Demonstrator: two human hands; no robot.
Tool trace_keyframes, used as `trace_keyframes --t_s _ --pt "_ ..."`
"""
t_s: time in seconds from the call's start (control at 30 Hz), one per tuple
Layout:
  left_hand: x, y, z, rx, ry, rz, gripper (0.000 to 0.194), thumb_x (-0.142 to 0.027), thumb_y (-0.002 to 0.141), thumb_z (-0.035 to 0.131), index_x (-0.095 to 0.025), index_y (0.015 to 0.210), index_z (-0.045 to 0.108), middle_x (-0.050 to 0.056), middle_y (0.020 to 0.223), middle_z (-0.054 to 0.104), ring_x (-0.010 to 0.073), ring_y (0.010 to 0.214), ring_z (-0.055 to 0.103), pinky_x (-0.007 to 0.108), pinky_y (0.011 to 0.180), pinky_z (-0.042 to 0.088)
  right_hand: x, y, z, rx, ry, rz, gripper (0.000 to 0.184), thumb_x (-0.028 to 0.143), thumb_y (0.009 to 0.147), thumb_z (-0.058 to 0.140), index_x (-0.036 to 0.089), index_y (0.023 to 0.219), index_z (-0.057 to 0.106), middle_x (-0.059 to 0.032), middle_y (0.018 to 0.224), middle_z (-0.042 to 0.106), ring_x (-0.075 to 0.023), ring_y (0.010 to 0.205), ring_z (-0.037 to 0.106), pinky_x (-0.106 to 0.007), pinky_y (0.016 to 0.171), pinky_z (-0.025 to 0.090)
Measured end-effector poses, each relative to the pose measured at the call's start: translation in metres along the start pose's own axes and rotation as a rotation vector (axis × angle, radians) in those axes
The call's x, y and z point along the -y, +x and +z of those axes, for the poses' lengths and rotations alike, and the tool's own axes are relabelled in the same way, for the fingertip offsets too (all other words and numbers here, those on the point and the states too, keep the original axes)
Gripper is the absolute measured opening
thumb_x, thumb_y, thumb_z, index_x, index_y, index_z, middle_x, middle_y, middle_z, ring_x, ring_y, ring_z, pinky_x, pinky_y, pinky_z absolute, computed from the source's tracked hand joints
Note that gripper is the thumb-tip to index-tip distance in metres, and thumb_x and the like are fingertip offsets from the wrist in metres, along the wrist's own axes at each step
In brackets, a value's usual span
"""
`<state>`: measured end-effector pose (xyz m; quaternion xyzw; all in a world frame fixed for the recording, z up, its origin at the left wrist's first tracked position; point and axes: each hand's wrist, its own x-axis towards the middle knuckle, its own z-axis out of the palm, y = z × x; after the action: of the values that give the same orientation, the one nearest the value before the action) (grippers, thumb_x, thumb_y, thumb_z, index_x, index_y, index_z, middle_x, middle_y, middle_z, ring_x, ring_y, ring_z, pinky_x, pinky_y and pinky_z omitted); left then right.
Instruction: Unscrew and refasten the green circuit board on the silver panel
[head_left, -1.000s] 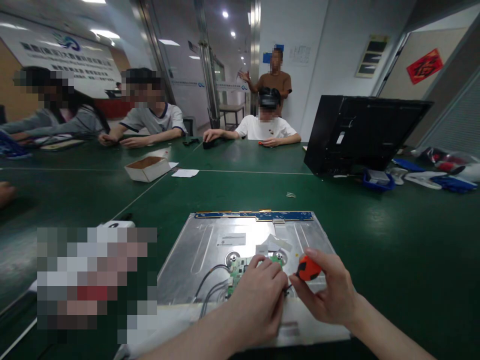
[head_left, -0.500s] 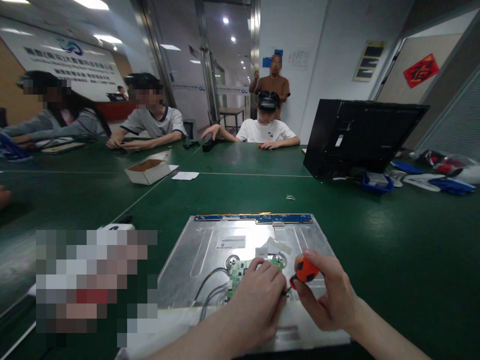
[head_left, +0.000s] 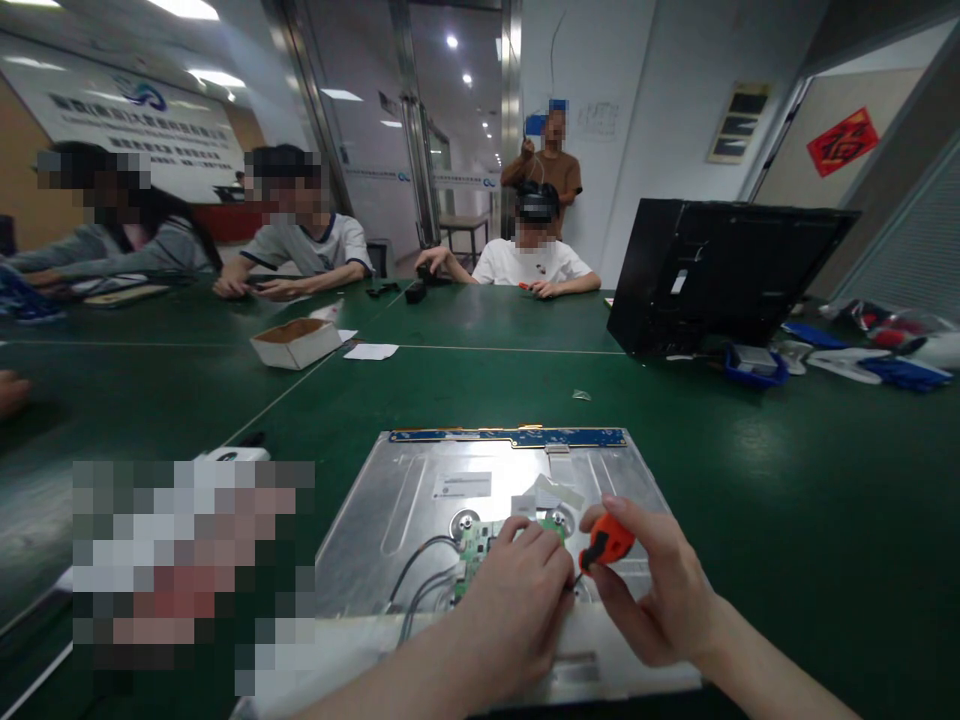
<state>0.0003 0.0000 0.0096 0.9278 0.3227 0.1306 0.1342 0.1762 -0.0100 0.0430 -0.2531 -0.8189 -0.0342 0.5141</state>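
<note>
In my right hand (head_left: pixel 664 575) is an orange and black screwdriver (head_left: pixel 611 541), pinched by the handle between thumb and fingers. Its thin shaft slants down to the left, and the tip is lost behind my left hand (head_left: pixel 517 590). That hand's fingers are curled together over a green circuit board (head_left: pixel 474 545), right beside the shaft; what they grip, if anything, is hidden. The board is mounted on a flat metal display panel (head_left: pixel 397 540). Grey and black cables (head_left: pixel 416 590) run from the board's left side. A blue circuit strip (head_left: pixel 465 437) lines the panel's far edge.
A large black monitor (head_left: pixel 720 270) stands at the back right, with a blue tray (head_left: pixel 754 368) near its base. To the left sit an open white box (head_left: pixel 296 345) and white paper (head_left: pixel 371 352). Several people are around the green table (head_left: pixel 465 390). Blurred blocks cover the lower left.
The screwdriver handle has turned a little in my right hand's fingers, showing a different black patch. My left hand stays in place. Across the table, a seated person's hand has shifted slightly.
</note>
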Motion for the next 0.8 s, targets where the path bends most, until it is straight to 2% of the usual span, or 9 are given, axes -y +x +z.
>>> trace_keyframes --t_s 0.2,0.37,0.5,0.7,0.8 --pt "-0.0007 0.0007 -0.0015 0.009 0.007 0.004 0.011 -0.017 0.087 0.049 -0.017 0.095 0.057 0.010 0.098 0.062 0.0265 0.095 0.056 0.050 0.099 0.035 0.0007 -0.0009 0.0017 -0.039 -0.045 0.009 0.055 0.008 0.084 0.048 0.015 0.137 0.036 -0.0050 0.083 0.067 -0.0164 0.063 0.063 -0.027 0.053 0.054" --pt "0.0002 -0.0001 -0.0018 0.004 -0.005 0.008 0.016 -0.018 0.086 0.049 -0.018 0.100 0.057 0.009 0.100 0.062 0.0269 0.097 0.056 0.050 0.099 0.034 -0.0006 -0.0011 0.0039 -0.057 -0.062 -0.022 0.053 0.008 0.085 0.052 0.016 0.136 0.038 0.0018 0.067 0.061 -0.0160 0.053 0.058 -0.026 0.046 0.048" --pt "0.0013 -0.0004 -0.0010 -0.004 -0.009 0.016 0.017 -0.018 0.086 0.049 -0.019 0.102 0.056 0.009 0.100 0.062 0.0267 0.097 0.056 0.049 0.098 0.035 -0.0001 0.0004 0.0014 -0.032 -0.042 -0.009 0.051 0.011 0.086 0.050 0.017 0.135 0.038 0.0001 0.071 0.063 -0.0169 0.056 0.060 -0.027 0.048 0.050" --pt "0.0002 -0.0001 -0.0036 0.005 -0.021 0.014 0.012 -0.019 0.087 0.048 -0.019 0.097 0.056 0.009 0.101 0.062 0.0267 0.096 0.055 0.049 0.096 0.036 0.0009 0.0019 -0.0028 -0.008 0.004 -0.009 0.058 0.009 0.081 0.046 0.014 0.138 0.036 -0.0075 0.088 0.068 -0.0206 0.072 0.067 -0.032 0.057 0.055" --pt "-0.0004 -0.0002 -0.0042 0.020 -0.017 0.011 0.014 -0.018 0.085 0.049 -0.019 0.097 0.056 0.009 0.101 0.062 0.0269 0.096 0.055 0.049 0.097 0.036 0.0006 0.0002 -0.0007 -0.024 0.005 0.001 0.058 0.008 0.081 0.046 0.014 0.137 0.037 -0.0047 0.080 0.066 -0.0188 0.065 0.064 -0.029 0.052 0.053"
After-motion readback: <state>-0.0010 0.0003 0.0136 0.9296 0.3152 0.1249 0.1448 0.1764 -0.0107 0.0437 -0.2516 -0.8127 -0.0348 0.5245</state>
